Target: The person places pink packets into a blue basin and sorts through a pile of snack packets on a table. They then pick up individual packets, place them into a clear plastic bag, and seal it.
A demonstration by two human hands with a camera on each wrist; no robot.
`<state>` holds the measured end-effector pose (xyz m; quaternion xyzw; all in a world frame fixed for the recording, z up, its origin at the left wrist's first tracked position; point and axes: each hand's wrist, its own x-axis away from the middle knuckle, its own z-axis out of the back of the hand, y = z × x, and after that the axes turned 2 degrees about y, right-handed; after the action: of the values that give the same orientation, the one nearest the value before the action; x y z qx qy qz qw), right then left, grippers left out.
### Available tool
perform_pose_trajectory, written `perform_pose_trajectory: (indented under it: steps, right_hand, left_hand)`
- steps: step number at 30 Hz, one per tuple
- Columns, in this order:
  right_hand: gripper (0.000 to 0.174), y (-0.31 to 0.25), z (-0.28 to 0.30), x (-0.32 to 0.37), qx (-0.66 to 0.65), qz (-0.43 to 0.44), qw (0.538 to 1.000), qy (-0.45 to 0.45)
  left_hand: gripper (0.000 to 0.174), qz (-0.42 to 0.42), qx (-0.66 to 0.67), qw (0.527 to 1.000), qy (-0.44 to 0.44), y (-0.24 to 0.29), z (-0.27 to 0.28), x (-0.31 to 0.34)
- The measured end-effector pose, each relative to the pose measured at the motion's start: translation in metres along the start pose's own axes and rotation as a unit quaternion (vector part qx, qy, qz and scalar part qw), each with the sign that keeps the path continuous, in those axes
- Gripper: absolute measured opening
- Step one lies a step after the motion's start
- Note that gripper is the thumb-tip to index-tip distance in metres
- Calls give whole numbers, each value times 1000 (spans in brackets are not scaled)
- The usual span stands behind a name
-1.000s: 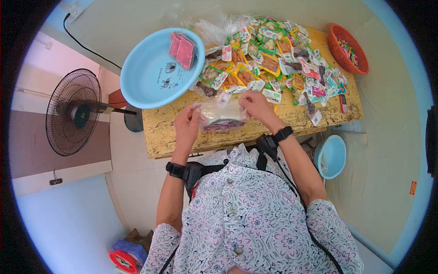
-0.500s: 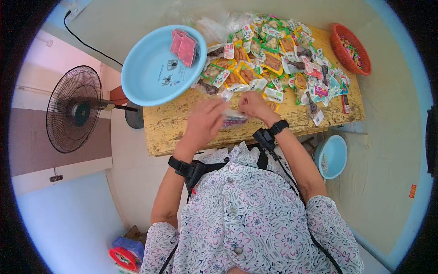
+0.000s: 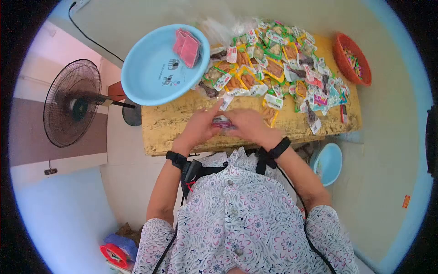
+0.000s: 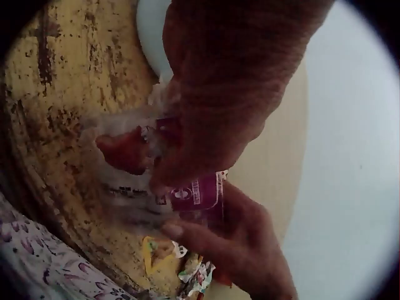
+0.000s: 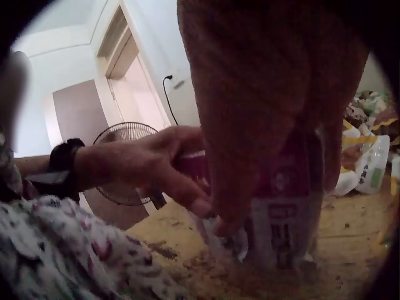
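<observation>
Over the near part of the table (image 3: pixel 169 125), a clear plastic bag with a purple printed panel (image 4: pixel 194 195) is between my two hands. My left hand (image 3: pixel 199 129) grips one side, its thumb on the plastic. On the other side my right hand (image 3: pixel 250 125) holds it, thumb and fingers bent around the edge. A reddish-brown shape (image 4: pixel 125 150) shows through the film in the left wrist view. Dark lettering runs down the pale part of the bag (image 5: pixel 287 231) in the right wrist view. In the head view the hands hide most of the bag.
A heap of packaged snacks (image 3: pixel 273 50) covers the table's back right. A blue basin (image 3: pixel 146 80) holding pink packets (image 3: pixel 187 48) stands at the left. Beyond the heap is a red basket (image 3: pixel 338 57). A fan (image 3: pixel 75 102) stands left, and a blue bucket (image 3: pixel 332 164) is below at right.
My hands held the bag's plastic stretched wide apart; then the left hand swept inward over it. Now both hands are close together around the bag, nearer my body.
</observation>
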<state>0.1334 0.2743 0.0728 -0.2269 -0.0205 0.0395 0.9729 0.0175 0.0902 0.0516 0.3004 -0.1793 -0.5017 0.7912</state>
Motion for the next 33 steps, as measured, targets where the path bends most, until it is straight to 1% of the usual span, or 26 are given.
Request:
perform_pose_trajectory:
  steps: [2, 3, 5, 6, 9, 12, 15, 18, 21, 22, 24, 25, 26, 29, 30, 33]
  right_hand:
    - [37, 7, -28, -1, 26, -16, 999, 21]
    - [36, 7, -32, -3, 26, -11, 999, 20]
    - [33, 11, -37, -7, 24, -3, 1000, 17]
    - [31, 11, -35, -9, 10, 9, 999, 31]
    - [33, 16, -27, -12, -1, 21, 1000, 9]
    - [36, 27, -23, -14, -31, 26, 999, 4]
    - [39, 40, -23, -11, -105, -21, 994, 14]
    - [37, 57, -23, -3, -234, -166, 958, -17]
    - [33, 55, -11, 5, -409, -258, 875, 3]
    - [29, 49, -8, 4, -482, -272, 832, 38]
    - [28, 42, 5, -8, -497, -282, 819, 62]
    - [28, 32, 16, -19, -505, -284, 812, 74]
    - [28, 20, 32, -29, -507, -267, 814, 93]
    - [29, 27, 40, -69, -485, -283, 819, 120]
    - [32, 14, 51, -88, -509, -257, 813, 116]
    - [38, -12, 65, -141, -505, -211, 827, 125]
  left_hand:
    - [99, -6, 2, 1000, -2, -4, -1, 2]
    - [103, -7, 2, 1000, -3, -7, -2, 3]
    - [105, 27, 48, 998, -17, -13, -6, 4]
    - [106, 42, 71, 996, -23, -17, -6, 4]
    - [116, 57, 165, 984, -17, -22, -5, 5]
    - [118, 105, 223, 969, 13, -25, 0, 12]
    - [121, 92, 289, 950, 67, -56, -11, 29]
    - [107, 143, 274, 948, 75, -75, -8, 54]
    - [100, 219, 378, 896, 73, -87, -5, 73]
    - [96, 226, 413, 879, 77, -90, -6, 76]
    - [89, 241, 477, 841, 85, -93, -9, 85]
    - [86, 248, 492, 829, 96, -94, -11, 87]
    - [83, 255, 506, 817, 107, -97, -13, 88]
    - [77, 262, 544, 786, 134, -109, -24, 91]
    - [75, 264, 556, 775, 141, -115, -28, 91]
    - [71, 248, 531, 795, 156, -126, -34, 95]
